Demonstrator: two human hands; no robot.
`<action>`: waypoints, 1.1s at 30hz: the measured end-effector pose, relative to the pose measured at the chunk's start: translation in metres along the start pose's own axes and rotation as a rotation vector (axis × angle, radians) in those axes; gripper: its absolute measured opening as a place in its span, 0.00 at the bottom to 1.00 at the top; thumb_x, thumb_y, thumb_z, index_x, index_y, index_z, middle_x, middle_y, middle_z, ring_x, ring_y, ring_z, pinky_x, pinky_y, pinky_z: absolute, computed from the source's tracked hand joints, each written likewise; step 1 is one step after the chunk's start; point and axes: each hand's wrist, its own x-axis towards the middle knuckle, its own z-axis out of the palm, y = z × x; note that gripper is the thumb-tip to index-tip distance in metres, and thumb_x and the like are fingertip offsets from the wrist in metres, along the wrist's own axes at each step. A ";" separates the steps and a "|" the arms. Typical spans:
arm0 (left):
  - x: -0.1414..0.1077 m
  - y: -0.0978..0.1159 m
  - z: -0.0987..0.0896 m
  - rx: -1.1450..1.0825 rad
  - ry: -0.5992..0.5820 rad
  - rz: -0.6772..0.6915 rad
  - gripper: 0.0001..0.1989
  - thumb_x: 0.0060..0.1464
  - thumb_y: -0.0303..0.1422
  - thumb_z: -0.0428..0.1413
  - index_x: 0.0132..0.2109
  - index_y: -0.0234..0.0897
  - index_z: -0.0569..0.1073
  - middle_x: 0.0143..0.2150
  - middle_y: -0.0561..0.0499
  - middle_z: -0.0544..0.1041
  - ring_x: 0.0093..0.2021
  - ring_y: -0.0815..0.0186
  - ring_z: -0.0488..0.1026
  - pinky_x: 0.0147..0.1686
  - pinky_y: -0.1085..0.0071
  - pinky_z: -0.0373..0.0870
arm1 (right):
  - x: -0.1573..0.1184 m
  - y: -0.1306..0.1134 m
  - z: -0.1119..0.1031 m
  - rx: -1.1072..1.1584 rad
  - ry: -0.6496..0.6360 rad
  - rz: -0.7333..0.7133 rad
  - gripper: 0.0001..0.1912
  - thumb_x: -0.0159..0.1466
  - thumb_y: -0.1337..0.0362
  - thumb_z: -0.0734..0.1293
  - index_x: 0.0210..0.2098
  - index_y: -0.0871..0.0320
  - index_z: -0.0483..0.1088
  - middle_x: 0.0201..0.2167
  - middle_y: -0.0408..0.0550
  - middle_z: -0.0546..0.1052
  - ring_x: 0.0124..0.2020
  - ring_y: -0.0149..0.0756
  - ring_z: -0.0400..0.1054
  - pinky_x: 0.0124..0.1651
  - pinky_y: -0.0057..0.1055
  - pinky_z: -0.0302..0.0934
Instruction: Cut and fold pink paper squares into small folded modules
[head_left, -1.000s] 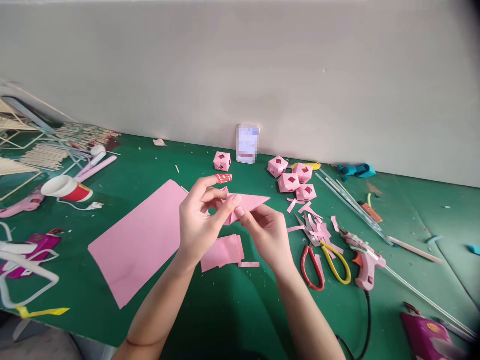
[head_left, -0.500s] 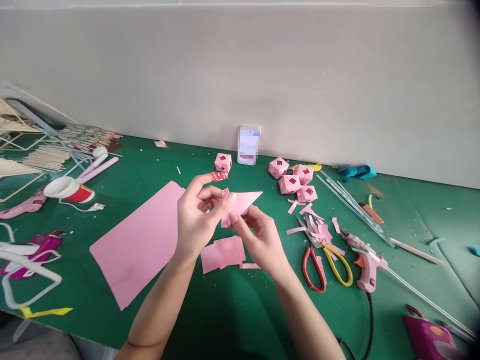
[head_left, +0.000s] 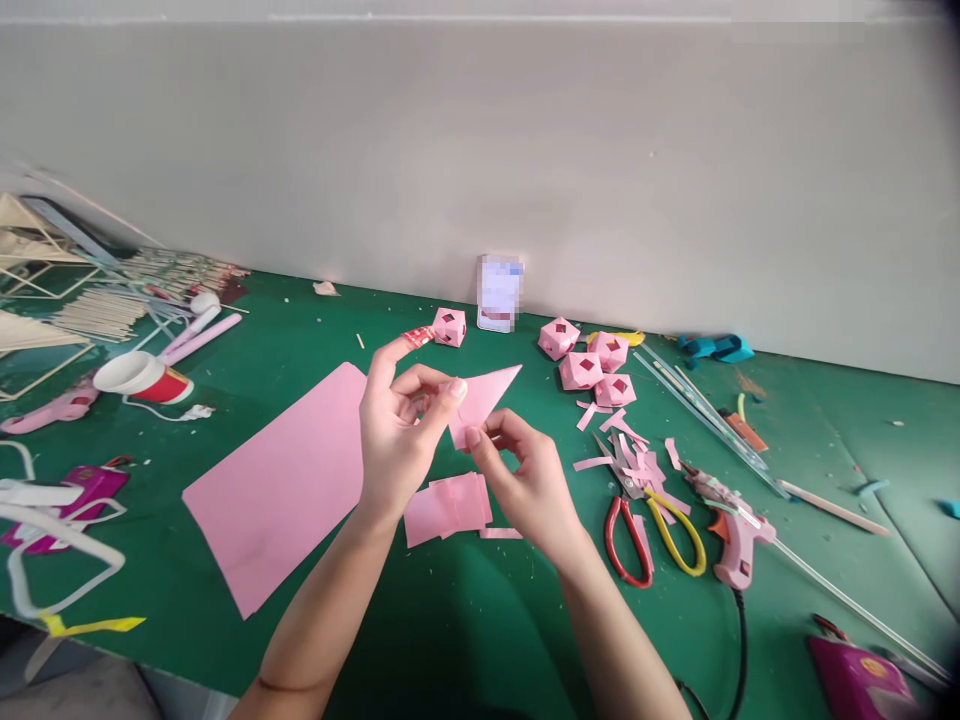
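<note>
Between my two hands is a folded piece of pink paper (head_left: 486, 395), its pointed end toward the upper right. My left hand (head_left: 401, 425) pinches its left side between thumb and fingers; the index finger, with a red patterned wrap on its tip, is raised away. My right hand (head_left: 521, 465) pinches the lower edge. Under the hands lie small pink paper rectangles (head_left: 450, 505) in a loose pile. A large pink sheet (head_left: 281, 490) lies left of them. Several folded pink paper balls (head_left: 581, 370) sit behind on the right, and one pink paper ball (head_left: 450, 327) stands beyond my left hand.
Scissors (head_left: 630, 490) with red and yellow handles lie among pink paper scraps (head_left: 645, 465). A pink hot glue gun (head_left: 739, 540) is farther right. A phone (head_left: 500, 293) leans on the wall. At left are a paper cup (head_left: 146, 378) and thin sticks (head_left: 101, 312).
The folded paper has turned in my fingers, its point tilting more upward; the flap at its left side no longer shows. My left index finger has lifted away from it.
</note>
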 end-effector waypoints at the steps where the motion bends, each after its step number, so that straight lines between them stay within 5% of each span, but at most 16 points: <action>1: 0.000 0.001 -0.001 0.011 0.004 0.003 0.26 0.55 0.32 0.64 0.58 0.45 0.66 0.31 0.56 0.76 0.28 0.70 0.71 0.28 0.73 0.70 | 0.000 0.000 -0.002 -0.015 0.016 -0.009 0.12 0.69 0.56 0.64 0.32 0.56 0.70 0.30 0.44 0.77 0.31 0.33 0.70 0.37 0.30 0.65; 9: -0.004 0.007 0.000 0.093 -0.090 -0.053 0.27 0.55 0.35 0.64 0.59 0.45 0.65 0.30 0.55 0.77 0.31 0.65 0.76 0.29 0.70 0.73 | -0.001 0.000 -0.037 -0.008 0.243 -0.054 0.11 0.67 0.55 0.67 0.34 0.55 0.71 0.30 0.44 0.76 0.31 0.34 0.70 0.35 0.29 0.65; 15: 0.000 0.008 -0.007 0.149 -0.223 -0.085 0.30 0.55 0.36 0.64 0.62 0.44 0.64 0.35 0.51 0.79 0.37 0.63 0.78 0.33 0.69 0.75 | -0.003 -0.001 -0.046 -0.239 0.266 -0.145 0.07 0.68 0.60 0.67 0.34 0.55 0.73 0.31 0.44 0.78 0.34 0.36 0.72 0.38 0.31 0.66; 20: 0.006 0.011 -0.017 0.174 -0.400 -0.099 0.41 0.52 0.36 0.67 0.69 0.47 0.58 0.44 0.47 0.82 0.49 0.57 0.79 0.45 0.62 0.78 | -0.004 0.001 -0.042 -0.431 0.218 -0.231 0.07 0.69 0.65 0.66 0.34 0.54 0.74 0.31 0.43 0.80 0.33 0.34 0.73 0.36 0.30 0.64; 26: 0.001 0.012 -0.015 0.315 -0.373 0.037 0.20 0.58 0.37 0.63 0.56 0.46 0.72 0.35 0.52 0.83 0.41 0.60 0.82 0.47 0.61 0.79 | -0.004 0.001 -0.035 -0.497 0.254 -0.270 0.05 0.68 0.65 0.66 0.35 0.53 0.73 0.33 0.44 0.80 0.35 0.36 0.74 0.37 0.31 0.65; 33: -0.007 0.005 -0.006 0.471 -0.410 0.228 0.16 0.62 0.32 0.58 0.57 0.47 0.72 0.40 0.54 0.84 0.48 0.60 0.81 0.55 0.57 0.77 | -0.002 -0.001 -0.029 -0.508 0.251 -0.366 0.03 0.67 0.67 0.66 0.37 0.53 0.71 0.35 0.46 0.80 0.37 0.38 0.74 0.40 0.35 0.68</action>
